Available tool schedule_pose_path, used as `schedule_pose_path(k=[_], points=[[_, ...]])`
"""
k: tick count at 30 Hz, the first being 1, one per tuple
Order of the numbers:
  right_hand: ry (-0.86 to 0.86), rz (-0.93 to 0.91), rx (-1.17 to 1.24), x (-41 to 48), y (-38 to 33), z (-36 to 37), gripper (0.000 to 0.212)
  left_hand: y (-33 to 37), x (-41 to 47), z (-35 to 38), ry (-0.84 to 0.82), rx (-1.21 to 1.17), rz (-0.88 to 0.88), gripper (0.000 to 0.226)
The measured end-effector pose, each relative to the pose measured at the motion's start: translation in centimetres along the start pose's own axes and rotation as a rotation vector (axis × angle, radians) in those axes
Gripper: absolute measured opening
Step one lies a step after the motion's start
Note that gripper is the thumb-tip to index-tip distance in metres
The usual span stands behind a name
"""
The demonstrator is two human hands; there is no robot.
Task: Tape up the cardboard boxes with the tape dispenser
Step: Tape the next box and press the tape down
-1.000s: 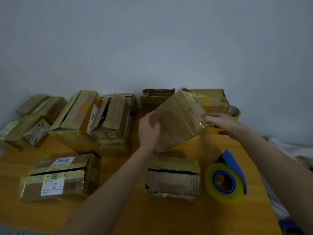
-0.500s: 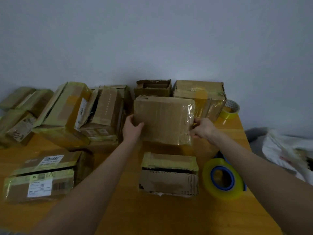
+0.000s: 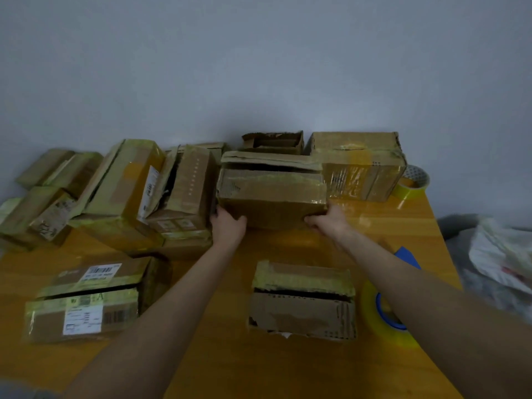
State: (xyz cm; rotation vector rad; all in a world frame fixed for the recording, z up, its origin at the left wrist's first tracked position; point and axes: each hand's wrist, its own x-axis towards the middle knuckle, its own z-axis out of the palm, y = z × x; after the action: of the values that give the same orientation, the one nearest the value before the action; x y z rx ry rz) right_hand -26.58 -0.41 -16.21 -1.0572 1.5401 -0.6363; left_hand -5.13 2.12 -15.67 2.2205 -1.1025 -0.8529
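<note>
The near box (image 3: 302, 306) lies on the bench (image 3: 230, 355) with a dark gap between its flaps, so it looks unsealed. The dispenser (image 3: 384, 318), a yellow roll on a blue core, stands just right of it, partly hidden by the right forearm. A labelled box (image 3: 83, 303) to the left gapes at its seam too.

Farther out, the left hand (image 3: 229, 227) and right hand (image 3: 328, 221) hold the held box (image 3: 270, 194) by its lower front corners, each grip closed with fingers curled onto the cardboard. It has tape across its front and looks finished. I judge it is being parked in the back row, between the leaning stack (image 3: 184, 185) and the big box (image 3: 357, 165).

To do this well, set it flat without nudging the stack, release both hands together, then go for the dispenser. A spare roll (image 3: 411, 181) rests at the far right corner.
</note>
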Motion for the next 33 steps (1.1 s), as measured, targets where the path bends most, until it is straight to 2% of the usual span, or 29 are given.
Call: schedule_pose_path(k=[2, 5, 8, 11, 15, 22, 28, 30, 33], points=[[0.012, 0.017, 0.132, 0.2, 0.2, 0.4, 0.063, 0.2, 1.0, -0.1, -0.039, -0.074, -0.042, 0.070], [-0.018, -0.003, 0.117, 0.2, 0.0, 1.0, 0.054, 0.7, 1.4, -0.5, -0.111, -0.166, -0.127, 0.067], [0.027, -0.027, 0.050, 0.8, -1.6, 1.4, 0.048, 1.0, 0.7, -0.3, -0.155, -0.078, -0.093, 0.062], [0.083, -0.057, -0.171, 1.2, -2.8, 0.4, 0.050, 1.5, -0.3, -0.3, -0.103, 0.116, 0.094, 0.049], [0.164, -0.195, -0.416, -0.2, -2.4, -1.3, 0.055, 2.5, -1.8, -0.7, 0.008, 0.232, 0.418, 0.033], [0.110, -0.242, -0.716, -4.7, -0.7, -1.4, 0.058, 2.0, -6.1, 1.4, -0.080, 0.319, 0.512, 0.042], [0.114, -0.461, -0.920, -12.6, 1.1, -1.3, 0.061, 0.0, -12.1, 1.1, -0.049, 0.411, 0.837, 0.040], [0.063, -0.514, -1.026, -15.0, 2.7, -1.0, 0.067, -1.7, -14.1, 0.5, -0.060, 0.476, 0.956, 0.046], [-0.034, -0.561, -1.219, -17.6, 5.4, -0.5, 0.094, -5.4, -15.7, 0.2, -0.132, 0.694, 1.075, 0.064]])
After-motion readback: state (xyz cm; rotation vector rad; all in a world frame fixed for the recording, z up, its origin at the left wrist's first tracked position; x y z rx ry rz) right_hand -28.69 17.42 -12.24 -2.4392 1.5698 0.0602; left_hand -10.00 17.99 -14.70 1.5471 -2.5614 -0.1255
